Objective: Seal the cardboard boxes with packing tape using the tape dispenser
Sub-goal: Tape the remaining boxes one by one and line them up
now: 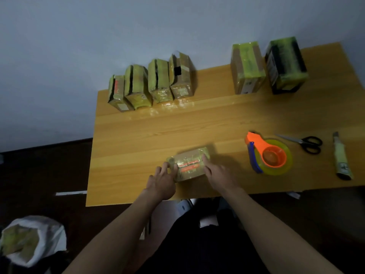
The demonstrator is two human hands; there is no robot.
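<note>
A small cardboard box (190, 163), wrapped in shiny tape with an orange label on top, lies on the wooden table (197, 123) near its front edge. My left hand (162, 180) holds the box's left end, fingers curled round it. My right hand (216, 172) rests on the box's right side, its index finger stretched along the top. The orange and blue tape dispenser (265, 154) with a yellow-green tape roll lies flat on the table to the right, apart from both hands.
Several taped boxes (152, 84) stand in a row at the back left, two bigger ones (268, 67) at the back right. Black-handled scissors (304, 142) and a utility knife (340, 157) lie right of the dispenser. A white bag (33, 240) sits on the floor, lower left.
</note>
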